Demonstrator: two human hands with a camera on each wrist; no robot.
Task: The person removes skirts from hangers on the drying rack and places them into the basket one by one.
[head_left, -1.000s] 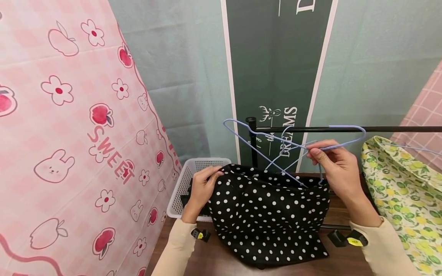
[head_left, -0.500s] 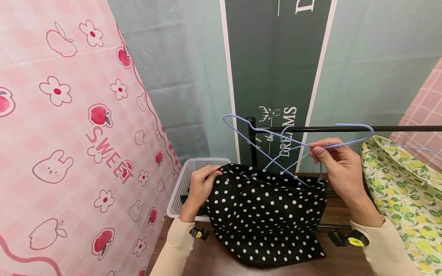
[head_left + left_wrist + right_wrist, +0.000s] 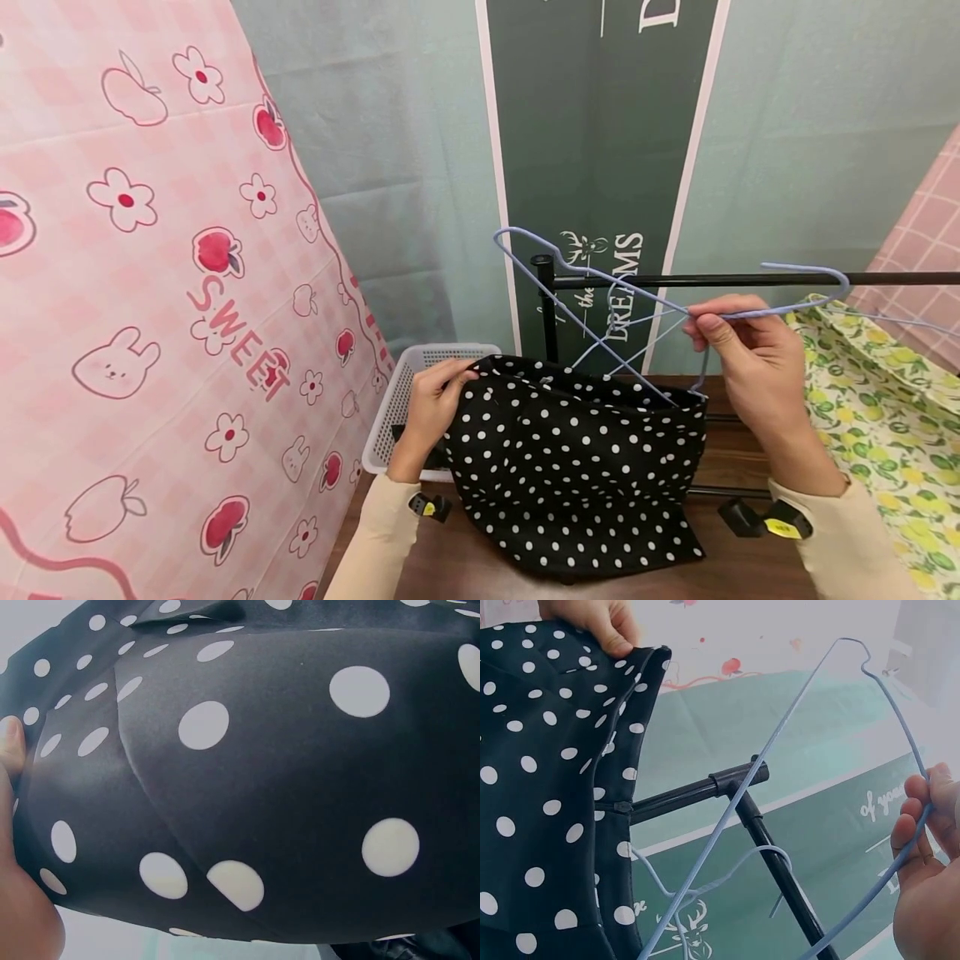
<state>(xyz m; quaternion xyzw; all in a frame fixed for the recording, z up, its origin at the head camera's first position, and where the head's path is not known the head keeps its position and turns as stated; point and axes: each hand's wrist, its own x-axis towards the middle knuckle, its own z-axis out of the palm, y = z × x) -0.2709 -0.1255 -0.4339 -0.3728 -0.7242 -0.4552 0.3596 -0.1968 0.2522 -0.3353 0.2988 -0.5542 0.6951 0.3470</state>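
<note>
A black skirt (image 3: 570, 467) with white polka dots hangs in front of me, its waist gaping upward. My left hand (image 3: 437, 404) pinches the waist edge at the left corner, thumb in front. My right hand (image 3: 761, 375) pinches a blue wire hanger (image 3: 570, 300) just below its hook. One end of this hanger dips into the right side of the waist, while its other end sticks up outside at the upper left. In the right wrist view the hanger (image 3: 776, 739) rises beside the skirt (image 3: 547, 795). Dotted cloth (image 3: 292, 780) fills the left wrist view.
A black rail (image 3: 712, 281) on a post (image 3: 550, 325) runs behind the hanger. Another blue hanger (image 3: 697, 890) shows behind, partly hidden. A white basket (image 3: 382, 417) with dark cloth stands at left. Lemon-print cloth (image 3: 877, 433) hangs at right. A pink curtain (image 3: 172, 333) covers the left side.
My right hand has moved right with the hanger, whose hook now reaches farther right and whose free end has risen. My left hand and the skirt have shifted slightly left.
</note>
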